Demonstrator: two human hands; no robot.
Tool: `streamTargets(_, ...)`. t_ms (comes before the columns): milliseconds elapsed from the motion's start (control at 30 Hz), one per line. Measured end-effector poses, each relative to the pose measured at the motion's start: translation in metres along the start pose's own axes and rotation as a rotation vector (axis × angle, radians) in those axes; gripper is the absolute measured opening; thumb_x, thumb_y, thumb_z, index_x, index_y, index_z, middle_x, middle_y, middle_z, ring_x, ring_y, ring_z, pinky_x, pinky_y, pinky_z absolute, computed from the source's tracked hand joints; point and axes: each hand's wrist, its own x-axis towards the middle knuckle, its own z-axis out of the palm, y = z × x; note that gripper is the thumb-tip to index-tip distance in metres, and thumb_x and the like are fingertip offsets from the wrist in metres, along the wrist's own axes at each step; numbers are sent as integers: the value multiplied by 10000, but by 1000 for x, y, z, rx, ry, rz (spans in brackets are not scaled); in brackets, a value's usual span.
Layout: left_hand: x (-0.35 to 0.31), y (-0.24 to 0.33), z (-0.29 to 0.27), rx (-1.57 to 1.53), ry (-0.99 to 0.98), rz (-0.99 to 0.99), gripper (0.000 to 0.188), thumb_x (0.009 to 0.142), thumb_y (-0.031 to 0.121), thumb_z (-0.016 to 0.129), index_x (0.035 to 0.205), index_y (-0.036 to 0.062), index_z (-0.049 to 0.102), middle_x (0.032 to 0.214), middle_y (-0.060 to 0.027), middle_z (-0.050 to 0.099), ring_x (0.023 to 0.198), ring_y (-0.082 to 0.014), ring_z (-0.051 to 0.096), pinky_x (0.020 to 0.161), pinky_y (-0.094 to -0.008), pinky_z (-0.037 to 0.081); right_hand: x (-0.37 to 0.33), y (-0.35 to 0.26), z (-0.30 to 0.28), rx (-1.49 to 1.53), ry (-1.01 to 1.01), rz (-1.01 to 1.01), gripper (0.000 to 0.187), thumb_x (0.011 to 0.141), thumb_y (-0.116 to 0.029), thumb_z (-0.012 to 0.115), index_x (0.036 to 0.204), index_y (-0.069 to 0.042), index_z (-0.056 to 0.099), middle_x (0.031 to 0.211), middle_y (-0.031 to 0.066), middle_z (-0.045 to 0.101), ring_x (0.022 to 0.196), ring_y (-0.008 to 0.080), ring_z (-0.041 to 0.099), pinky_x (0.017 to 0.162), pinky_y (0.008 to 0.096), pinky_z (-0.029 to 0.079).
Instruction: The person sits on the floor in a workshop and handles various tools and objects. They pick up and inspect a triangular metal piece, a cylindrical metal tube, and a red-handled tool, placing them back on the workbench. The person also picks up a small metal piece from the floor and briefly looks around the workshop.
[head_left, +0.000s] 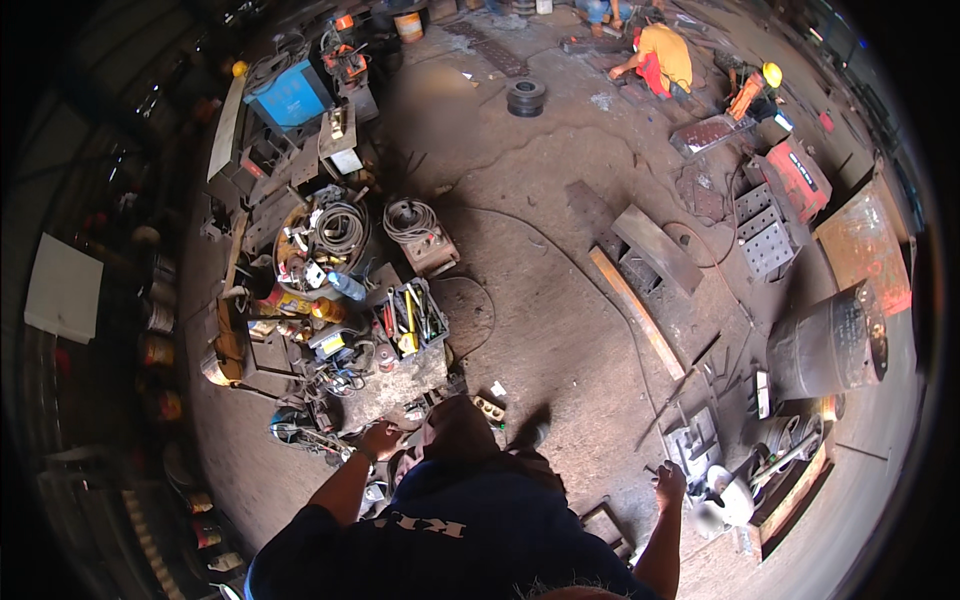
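My left hand [381, 440] is out to my left, by the near edge of a cluttered low bench [392, 392]. Its fingers look curled, and a thin pale thing seems to show at their tips. My right hand [670, 484] is raised on the other side with fingers bent together. A small dark bit sticks out beside it, too small to name. Just beyond the right hand is a grey metal piece [692, 440], with a white rounded object [732, 496] to its right. A toolbox [412, 318] packed with hand tools stands on the left, past the bench.
Coiled cables [342, 228] top a drum at left, near a blue machine [290, 95]. Ahead lie a long rusty bar [637, 312] and a steel beam [656, 248]. A large metal drum [822, 345] lies at right. A person in yellow [663, 58] crouches far off.
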Motion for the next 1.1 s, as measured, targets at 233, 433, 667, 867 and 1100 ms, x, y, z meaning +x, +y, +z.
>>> streamTargets(233, 47, 5, 5, 18, -42, -32, 554, 934, 510, 681, 1211, 30, 696, 1165, -212, 739, 1123, -362, 697, 967, -445, 541, 45, 18, 23, -305, -160, -140, 317, 950, -111, 709, 1229, 26, 652, 937, 175, 725, 710, 218, 710, 580, 355, 610)
streamTargets(433, 108, 76, -2, 215, -146, -149, 506, 933, 479, 696, 1191, 45, 715, 1145, -168, 752, 1077, -333, 710, 956, -411, 552, 86, 39, 36, -509, -332, -38, 356, 942, -162, 748, 1229, 33, 664, 965, 202, 754, 762, 256, 760, 622, 378, 637)
streamTargets(667, 276, 181, -46, 139, -78, -28, 534, 901, 535, 681, 1148, 66, 742, 1083, -210, 749, 1080, -390, 694, 957, -441, 550, 163, -163, 29, -663, -257, 208, 485, 856, -336, 782, 1225, -29, 717, 1113, 218, 751, 1024, 332, 742, 898, 429, 595)
streamTargets(867, 405, 341, -188, 58, -67, 60, 477, 963, 476, 625, 1095, 27, 721, 1064, -259, 727, 1017, -403, 703, 867, -481, 545, 260, -362, 64, -471, -196, 21, 402, 877, -322, 751, 1146, -26, 711, 1010, 198, 758, 974, 357, 734, 867, 442, 579)
streamTargets(1100, 539, 447, -316, -182, 241, 70, 465, 973, 408, 634, 1203, 8, 687, 1184, -168, 740, 1104, -329, 705, 957, -408, 533, 400, -428, 96, -446, -328, -67, 417, 892, -223, 725, 1240, 6, 690, 1023, 214, 759, 866, 295, 768, 773, 402, 628)
